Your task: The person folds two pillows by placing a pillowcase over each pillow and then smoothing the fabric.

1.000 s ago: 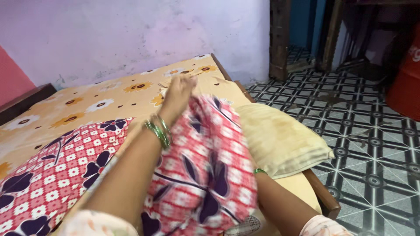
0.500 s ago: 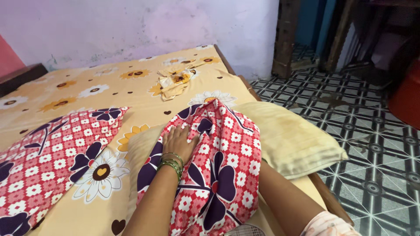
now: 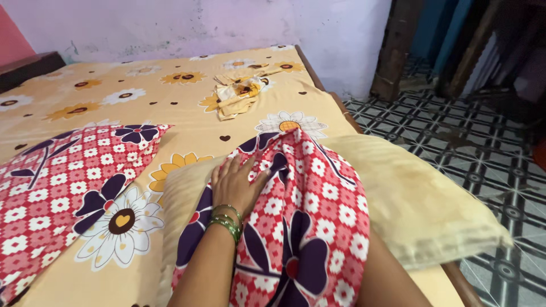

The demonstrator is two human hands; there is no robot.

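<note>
A pale yellow pillow (image 3: 421,210) lies at the bed's right edge, partly inside a red checked cover with purple flowers (image 3: 307,216). My left hand (image 3: 236,182), green bangles (image 3: 226,219) at the wrist, lies flat on the cover with fingers spread. My right forearm (image 3: 392,278) runs under the cover, and its hand is hidden inside the cloth.
A second pillow in the same red floral cover (image 3: 68,187) lies to the left on the yellow flowered sheet (image 3: 170,102). A crumpled yellow cloth (image 3: 239,94) sits farther back. The wooden bed edge (image 3: 460,284) borders a patterned tile floor (image 3: 455,142); a dark door frame (image 3: 392,51) stands beyond.
My left hand came down from its raised reach and now presses flat on the cover. The cover has dropped lower over the pillow. More of the bed shows.
</note>
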